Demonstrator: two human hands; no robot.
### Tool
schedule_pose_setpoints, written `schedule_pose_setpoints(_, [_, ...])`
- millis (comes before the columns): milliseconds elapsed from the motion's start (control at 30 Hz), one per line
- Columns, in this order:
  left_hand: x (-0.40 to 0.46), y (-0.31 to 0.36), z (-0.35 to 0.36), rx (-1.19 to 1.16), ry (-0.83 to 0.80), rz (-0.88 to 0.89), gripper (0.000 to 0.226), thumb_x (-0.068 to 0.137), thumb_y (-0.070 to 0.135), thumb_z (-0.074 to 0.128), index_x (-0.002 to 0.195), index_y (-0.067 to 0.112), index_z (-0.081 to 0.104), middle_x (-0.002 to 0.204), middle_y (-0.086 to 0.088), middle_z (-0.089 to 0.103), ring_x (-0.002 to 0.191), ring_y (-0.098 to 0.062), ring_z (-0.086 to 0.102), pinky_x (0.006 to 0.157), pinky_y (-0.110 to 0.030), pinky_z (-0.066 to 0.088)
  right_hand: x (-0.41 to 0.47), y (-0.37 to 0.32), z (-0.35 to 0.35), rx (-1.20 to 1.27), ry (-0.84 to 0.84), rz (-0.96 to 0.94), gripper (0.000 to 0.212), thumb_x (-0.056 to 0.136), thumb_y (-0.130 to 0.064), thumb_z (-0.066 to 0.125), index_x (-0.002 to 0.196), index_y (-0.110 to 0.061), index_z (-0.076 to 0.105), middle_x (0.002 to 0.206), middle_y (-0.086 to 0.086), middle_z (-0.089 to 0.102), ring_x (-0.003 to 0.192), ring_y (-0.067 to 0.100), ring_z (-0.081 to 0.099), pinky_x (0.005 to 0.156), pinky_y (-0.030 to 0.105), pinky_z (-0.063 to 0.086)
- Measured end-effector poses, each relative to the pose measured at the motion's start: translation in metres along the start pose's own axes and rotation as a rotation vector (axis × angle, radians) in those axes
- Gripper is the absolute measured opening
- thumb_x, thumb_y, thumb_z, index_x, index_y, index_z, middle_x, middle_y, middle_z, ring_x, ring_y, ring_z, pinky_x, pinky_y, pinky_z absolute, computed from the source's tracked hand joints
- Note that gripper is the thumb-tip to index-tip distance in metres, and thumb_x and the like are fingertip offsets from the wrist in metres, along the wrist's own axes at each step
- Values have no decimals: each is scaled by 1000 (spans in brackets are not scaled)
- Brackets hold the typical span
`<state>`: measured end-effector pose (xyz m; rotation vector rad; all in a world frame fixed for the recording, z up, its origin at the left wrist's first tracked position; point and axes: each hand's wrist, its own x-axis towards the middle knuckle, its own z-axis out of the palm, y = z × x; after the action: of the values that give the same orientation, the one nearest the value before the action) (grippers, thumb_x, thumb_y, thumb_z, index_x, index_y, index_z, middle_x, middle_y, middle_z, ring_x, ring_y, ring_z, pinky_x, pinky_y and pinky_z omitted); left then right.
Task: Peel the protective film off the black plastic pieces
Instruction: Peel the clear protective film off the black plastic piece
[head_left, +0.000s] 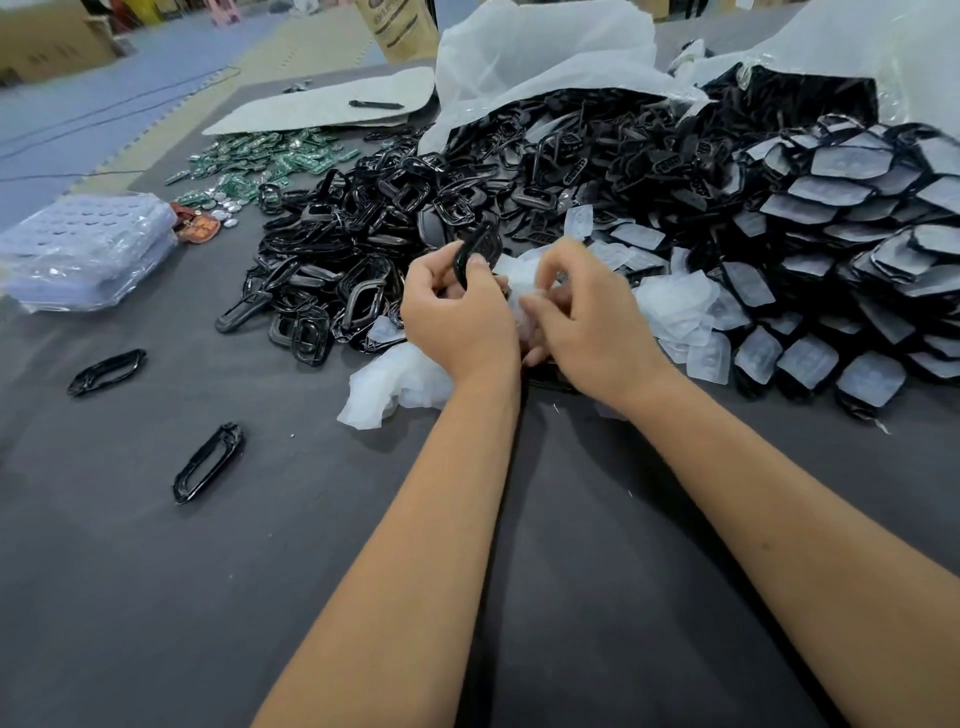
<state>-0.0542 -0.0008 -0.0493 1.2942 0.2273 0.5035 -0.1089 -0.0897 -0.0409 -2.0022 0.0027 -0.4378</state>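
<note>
My left hand (457, 306) grips a black plastic piece (475, 252), holding it up on edge above the table. My right hand (587, 312) is right beside it and pinches a piece of whitish protective film (519, 283) between thumb and fingers. A heap of peeled black frames (358, 244) lies to the left of my hands. To the right is a stack of black pieces with film on them (857, 244). Loose peeled films (680, 306) lie between the two heaps, and a crumpled wad of film (395, 384) sits under my left wrist.
Two single black frames (106, 371) (208, 462) lie apart on the grey table (156, 597). Green circuit boards (260, 158) are at the back left, clear plastic trays (88, 249) at the far left. Large white plastic bags (545, 57) spill black parts at the back.
</note>
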Motion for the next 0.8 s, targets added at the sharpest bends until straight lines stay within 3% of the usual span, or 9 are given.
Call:
schedule_pose_setpoints(67, [0, -1, 0, 33, -18, 8, 19, 88, -2, 68, 90, 16, 68, 75, 2, 64, 57, -18, 69, 65, -44, 60, 3, 4, -7, 228, 56, 106, 11, 102, -2, 56, 100, -10, 48, 69, 13, 73, 55, 24, 72, 55, 35, 57])
schedule_pose_setpoints(200, [1, -3, 0, 97, -109, 12, 25, 87, 0, 69, 85, 24, 67, 78, -6, 62, 69, -39, 72, 69, -55, 60, 9, 8, -21, 546, 102, 199, 8, 106, -9, 56, 98, -9, 56, 84, 14, 79, 68, 26, 75, 52, 24, 53])
schedule_pose_setpoints(333, [1, -1, 0, 114, -224, 29, 24, 89, -2, 68, 89, 22, 71, 91, -21, 68, 60, -18, 73, 64, -45, 62, 12, 15, -32, 586, 160, 291, 9, 99, -13, 69, 91, -11, 68, 75, 1, 74, 66, 20, 70, 45, 22, 45])
schedule_pose_setpoints(500, [7, 4, 0, 111, -342, -14, 25, 88, -2, 68, 95, 21, 77, 94, -8, 75, 62, -16, 74, 60, -34, 58, 14, 18, -38, 651, 255, 277, 7, 95, -13, 75, 89, -14, 74, 59, -4, 53, 47, 7, 42, 39, 17, 36])
schedule_pose_setpoints(700, [13, 6, -2, 4, -516, -186, 31, 88, -12, 66, 103, 12, 78, 77, 1, 73, 59, -14, 66, 59, -19, 52, 15, 15, -42, 718, 213, 218, 25, 101, -27, 67, 91, -5, 74, 81, 14, 75, 63, 20, 67, 47, 24, 47])
schedule_pose_setpoints(800, [11, 5, -2, 29, -558, -173, 28, 88, -12, 66, 101, 9, 79, 78, -4, 73, 56, -13, 65, 57, -18, 51, 15, 18, -41, 591, 262, 145, 8, 97, -11, 72, 101, -4, 72, 78, 8, 76, 63, 17, 68, 49, 24, 50])
